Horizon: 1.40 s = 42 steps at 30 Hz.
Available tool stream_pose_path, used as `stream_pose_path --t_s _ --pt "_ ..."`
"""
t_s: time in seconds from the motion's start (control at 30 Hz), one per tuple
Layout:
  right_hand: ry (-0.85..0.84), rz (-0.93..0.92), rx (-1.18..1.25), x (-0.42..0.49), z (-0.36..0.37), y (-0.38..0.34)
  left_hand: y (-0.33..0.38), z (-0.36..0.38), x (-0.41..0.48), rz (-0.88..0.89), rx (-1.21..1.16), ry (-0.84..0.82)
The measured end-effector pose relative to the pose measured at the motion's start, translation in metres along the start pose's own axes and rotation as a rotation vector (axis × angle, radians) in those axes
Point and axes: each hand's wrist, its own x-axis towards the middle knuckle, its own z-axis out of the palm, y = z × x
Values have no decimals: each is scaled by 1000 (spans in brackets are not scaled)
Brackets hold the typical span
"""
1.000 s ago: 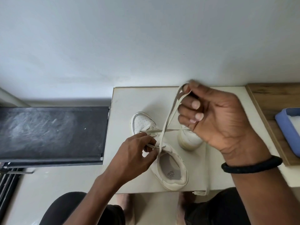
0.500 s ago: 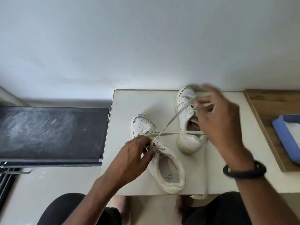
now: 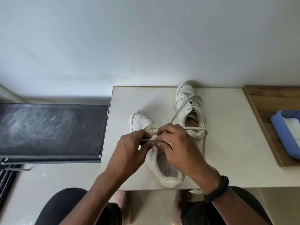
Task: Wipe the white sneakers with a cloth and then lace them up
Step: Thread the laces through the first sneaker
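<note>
We look down on two white sneakers standing on a pale table (image 3: 230,151) pushed against a plain wall. The near sneaker (image 3: 168,177) lies with its heel toward the table's front edge and its perforated toe pointing away. The far sneaker (image 3: 185,95) stands just beyond it to the right, its toe close to the wall. Both hands meet over the near sneaker's eyelets. The left hand (image 3: 129,153) has its fingers curled, thumb and forefinger pinching the shoelace (image 3: 194,128) at the shoe's left side. The right hand (image 3: 181,150) is curled too and covers the tongue, its fingertips pinching the same lace right beside the left hand's. We cannot tell how the fingers tucked under it lie. From the hands, the lace runs up and across the far sneaker, loops round its collar and trails down the table, and a frayed end shows at the front edge. A black wristband (image 3: 216,189) circles the right wrist. To the right, a blue tray (image 3: 279,127) holding something white sits on a wooden top (image 3: 266,101). To the left lies a dark, scuffed panel (image 3: 48,130).
</note>
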Motion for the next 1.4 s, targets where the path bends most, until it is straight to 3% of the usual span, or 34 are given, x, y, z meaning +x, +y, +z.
stream_pose_path --t_s 0.2,0.47,0.83,1.07,1.23,1.4 --pt "36 161 193 2 9 -5 1 1 2 229 137 89" --pt "-31 333 339 4 11 -7 -5 -7 12 414 219 34" --pt "33 167 118 -5 12 -13 -2 -12 9 375 226 -101" --pt "29 216 191 -3 18 -13 -5 -9 9 249 126 -168" --pt "119 176 1 -8 16 -28 -12 -11 14 -17 -182 -264" --pt "131 119 -135 -12 12 -39 -8 -13 13 -176 -321 -317"
